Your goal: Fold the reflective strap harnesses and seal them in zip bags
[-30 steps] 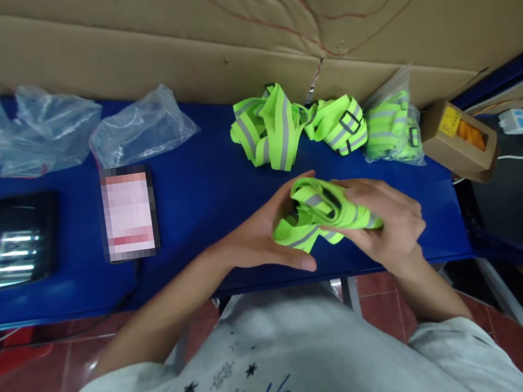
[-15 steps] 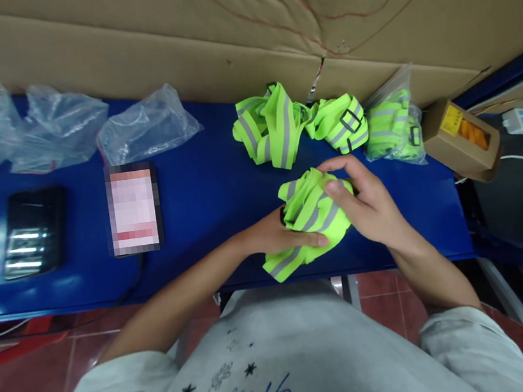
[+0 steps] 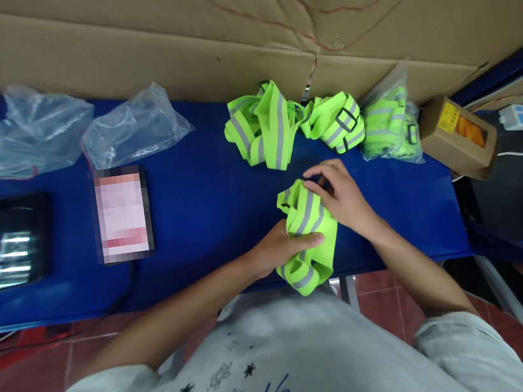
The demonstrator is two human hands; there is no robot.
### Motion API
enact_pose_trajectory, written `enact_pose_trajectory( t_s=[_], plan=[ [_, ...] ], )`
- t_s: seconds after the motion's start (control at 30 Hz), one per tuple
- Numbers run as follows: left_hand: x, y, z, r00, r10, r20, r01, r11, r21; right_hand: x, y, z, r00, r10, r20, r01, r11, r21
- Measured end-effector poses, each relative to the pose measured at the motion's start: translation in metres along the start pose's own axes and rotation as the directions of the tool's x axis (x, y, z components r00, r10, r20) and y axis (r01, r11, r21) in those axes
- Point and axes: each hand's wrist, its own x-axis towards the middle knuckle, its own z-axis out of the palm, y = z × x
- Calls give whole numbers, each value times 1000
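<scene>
OK, I'm clamping the hi-vis strap bundle (image 3: 306, 216) in my L hand (image 3: 275, 247) at the blue table's (image 3: 224, 207) near edge, thumb lying across it. My R hand (image 3: 345, 199) is curling at its top edge, thumb + index tips close tog.; can't tell if they're pinching. Farther back, a loose strap heap (image 3: 276, 130) & a buckled bundle (image 3: 335, 122) are lying side by side, w/ a bagged strap (image 3: 388, 128) & cardboard box (image 3: 457, 141) sitting to the rt.
</scene>
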Motion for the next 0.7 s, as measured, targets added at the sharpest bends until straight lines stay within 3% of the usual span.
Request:
enact_pose_trajectory(
  t_s=[0.1,0.2,0.33,0.47,0.6,0.7],
  plan=[
    [-1,3,-5,1000,8,-22,-7,1000,20,-4,-8,-6,986,-162,-36,156,979,-129],
    [-4,7,-9,999,38,-15,-37,999,37,-12,-21,-14,974,-189,127,199,978,-69],
    [-3,4,-11,992,126,-12,-124,985,117,-20,-31,-8,924,-93,370,190,954,-234],
    [1,-2,-9,996,38,-78,-36,999,27,-23,-30,13,939,-12,343,158,903,-400],
    [-8,0,-1,993,39,-111,-42,999,-26,-21,-31,11,939,-24,342,133,945,-300],
    [-22,7,7,985,150,-87,-135,978,157,-20,-32,-1,846,-19,533,60,996,-61]
  ],
)
